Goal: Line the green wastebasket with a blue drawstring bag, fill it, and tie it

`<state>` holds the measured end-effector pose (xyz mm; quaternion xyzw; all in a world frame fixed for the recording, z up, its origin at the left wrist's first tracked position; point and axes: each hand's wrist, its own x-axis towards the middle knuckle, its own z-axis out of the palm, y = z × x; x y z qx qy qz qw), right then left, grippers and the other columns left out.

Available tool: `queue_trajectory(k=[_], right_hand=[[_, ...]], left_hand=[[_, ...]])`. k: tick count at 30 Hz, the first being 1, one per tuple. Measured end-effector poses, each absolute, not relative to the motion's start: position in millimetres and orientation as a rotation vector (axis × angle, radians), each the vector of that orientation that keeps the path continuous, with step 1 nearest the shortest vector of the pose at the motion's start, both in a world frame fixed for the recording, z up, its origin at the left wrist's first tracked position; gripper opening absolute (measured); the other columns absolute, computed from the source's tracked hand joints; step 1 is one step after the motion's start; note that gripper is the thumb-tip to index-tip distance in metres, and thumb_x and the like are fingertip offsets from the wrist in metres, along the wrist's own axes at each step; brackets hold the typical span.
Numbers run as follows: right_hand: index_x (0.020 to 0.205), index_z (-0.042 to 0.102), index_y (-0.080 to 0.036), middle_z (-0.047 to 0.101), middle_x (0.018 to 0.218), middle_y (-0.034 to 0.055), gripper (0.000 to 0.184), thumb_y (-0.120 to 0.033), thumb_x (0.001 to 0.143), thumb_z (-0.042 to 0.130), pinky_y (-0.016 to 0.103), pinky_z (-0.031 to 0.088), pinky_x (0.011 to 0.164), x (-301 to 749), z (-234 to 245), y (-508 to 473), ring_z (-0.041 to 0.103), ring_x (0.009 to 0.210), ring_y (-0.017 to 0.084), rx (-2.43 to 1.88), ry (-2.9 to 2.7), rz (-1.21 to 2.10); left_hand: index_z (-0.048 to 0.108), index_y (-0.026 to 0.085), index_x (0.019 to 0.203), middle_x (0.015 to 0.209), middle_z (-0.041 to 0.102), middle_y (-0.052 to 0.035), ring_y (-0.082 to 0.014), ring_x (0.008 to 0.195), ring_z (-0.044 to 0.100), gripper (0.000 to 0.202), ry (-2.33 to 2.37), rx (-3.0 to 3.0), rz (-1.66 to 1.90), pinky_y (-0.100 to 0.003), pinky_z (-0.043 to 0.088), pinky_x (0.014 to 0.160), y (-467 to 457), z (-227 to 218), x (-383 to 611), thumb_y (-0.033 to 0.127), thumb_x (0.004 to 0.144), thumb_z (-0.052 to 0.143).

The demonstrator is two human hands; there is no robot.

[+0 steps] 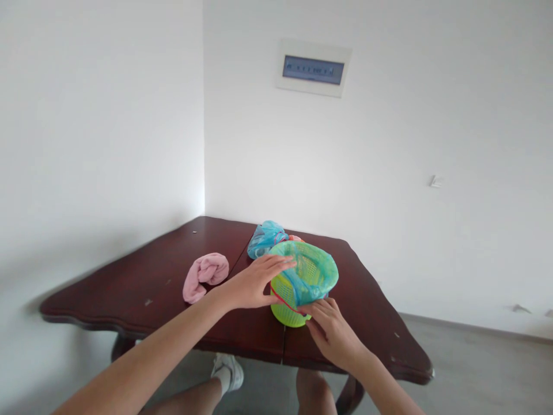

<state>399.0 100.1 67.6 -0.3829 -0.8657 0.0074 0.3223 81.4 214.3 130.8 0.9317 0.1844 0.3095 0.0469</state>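
A light-blue plastic bag (307,295) with a red drawstring edge lines a yellow-green mesh basket (290,317) and is folded over its rim. My left hand (258,282) is at the basket's left rim, fingers stretched over the top and thumb lower, with the bag's edge between them. At the near rim, my right hand (330,329) pinches the bag's edge by the red drawstring; its fingertips are partly hidden. Behind the basket lies another blue plastic bag (266,237), gathered and with something inside. Part of an orange-red item (296,238) shows beside it.
The basket stands on a dark red wooden table (142,282) with a seam across its top. A twisted pink towel (206,275) lies left of my left hand. White walls border the table's back and left. A panel box (313,69) is on the back wall.
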Motion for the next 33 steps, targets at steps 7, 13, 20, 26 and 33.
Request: queue_trajectory(k=[7, 13, 20, 26, 33], right_hand=[[0.149, 0.078, -0.034, 0.086, 0.138, 0.0089, 0.039, -0.020, 0.114, 0.066, 0.049, 0.065, 0.113, 400, 77, 100, 0.081, 0.128, 0.031, -1.080, -2.244, 0.336], [0.136, 0.081, -0.030, 0.089, 0.129, 0.0085, 0.025, -0.031, 0.119, 0.062, 0.044, 0.065, 0.107, 429, 76, 88, 0.084, 0.121, 0.029, -1.179, -2.201, 0.409], [0.093, 0.066, -0.027, 0.069, 0.087, 0.0035, 0.034, -0.038, 0.123, 0.054, 0.035, 0.050, 0.070, 435, 79, 85, 0.064, 0.076, 0.022, -1.231, -1.881, -0.001], [0.150, 0.070, -0.031, 0.070, 0.166, 0.0143, 0.031, -0.039, 0.123, 0.057, 0.064, 0.046, 0.133, 431, 95, 83, 0.063, 0.158, 0.036, -1.196, -1.984, -0.124], [0.121, 0.084, -0.031, 0.086, 0.143, 0.0074, 0.053, -0.052, 0.129, 0.036, 0.075, 0.020, 0.145, 433, 119, 125, 0.071, 0.152, 0.033, -1.287, -2.327, 0.177]], left_hand=[[0.081, 0.023, 0.110, 0.114, 0.078, -0.0054, -0.0249, 0.111, 0.074, 0.021, 0.404, 2.855, 0.952, -0.035, 0.056, 0.102, 237, 134, 98, 0.005, 0.101, 0.083], [0.076, 0.023, 0.106, 0.102, 0.072, -0.0049, -0.0224, 0.098, 0.070, 0.013, 0.481, 2.743, 1.424, -0.033, 0.055, 0.088, 224, 95, 51, 0.030, 0.118, 0.077], [0.074, 0.023, 0.090, 0.096, 0.074, -0.0036, -0.0244, 0.093, 0.070, 0.031, 1.012, 2.545, 1.145, -0.034, 0.049, 0.081, 222, 77, 36, 0.046, 0.107, 0.087], [0.085, 0.026, 0.120, 0.113, 0.087, -0.0060, -0.0292, 0.098, 0.082, 0.039, 1.166, 2.236, 0.603, -0.038, 0.063, 0.087, 234, 97, 0, 0.057, 0.095, 0.086], [0.087, 0.028, 0.127, 0.125, 0.089, -0.0085, -0.0329, 0.124, 0.081, 0.044, 0.710, 2.924, 0.762, -0.050, 0.056, 0.121, 219, 157, 72, 0.059, 0.123, 0.055]])
